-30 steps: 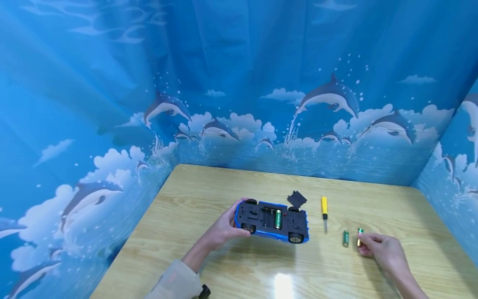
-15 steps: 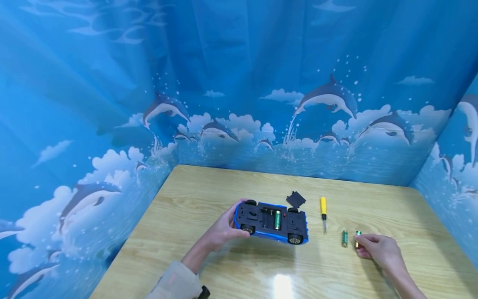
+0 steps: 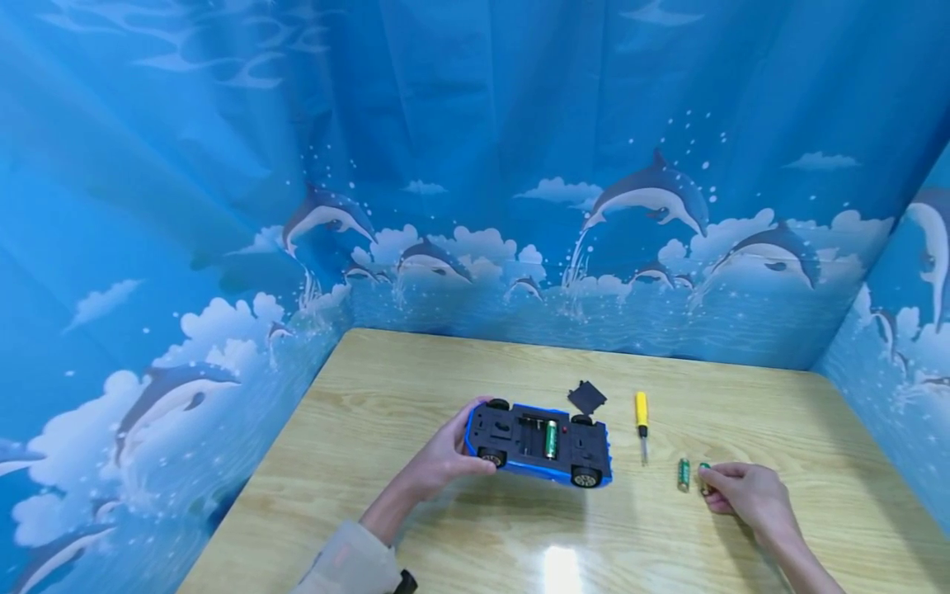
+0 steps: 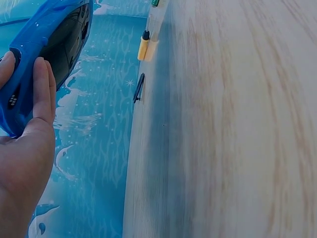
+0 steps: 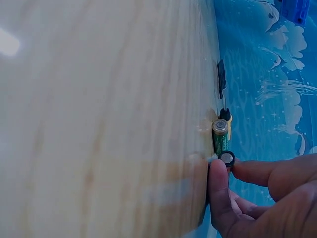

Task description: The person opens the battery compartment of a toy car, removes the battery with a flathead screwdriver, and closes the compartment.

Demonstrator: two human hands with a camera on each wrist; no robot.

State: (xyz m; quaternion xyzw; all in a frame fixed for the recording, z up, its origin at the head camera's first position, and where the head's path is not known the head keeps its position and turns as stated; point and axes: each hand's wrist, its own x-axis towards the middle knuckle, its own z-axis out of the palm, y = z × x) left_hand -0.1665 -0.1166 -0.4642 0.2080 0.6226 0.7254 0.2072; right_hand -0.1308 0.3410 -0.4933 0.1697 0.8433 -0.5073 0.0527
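My left hand (image 3: 445, 458) grips one end of a blue toy car (image 3: 539, 443), held with its black underside facing up. One green battery (image 3: 552, 440) lies in the car's uncovered battery compartment. In the left wrist view, the fingers (image 4: 42, 94) lie along the car's blue body (image 4: 29, 54). My right hand (image 3: 753, 495) pinches a second green battery (image 3: 704, 478) between thumb and forefinger, close over the table. Just left of it a third battery (image 3: 684, 475) lies on the table. The right wrist view shows the pinched battery's round end (image 5: 227, 158) at the fingertips.
A screwdriver (image 3: 642, 426) with a yellow handle lies between the car and the loose battery. The black battery cover (image 3: 587, 398) rests on the wooden table (image 3: 416, 363) behind the car. A blue dolphin-print curtain (image 3: 460, 165) stands around the table's back and sides.
My right hand has moved slightly left with the pinched battery, closer to the battery on the table. The left hand and toy car stay almost where they were.
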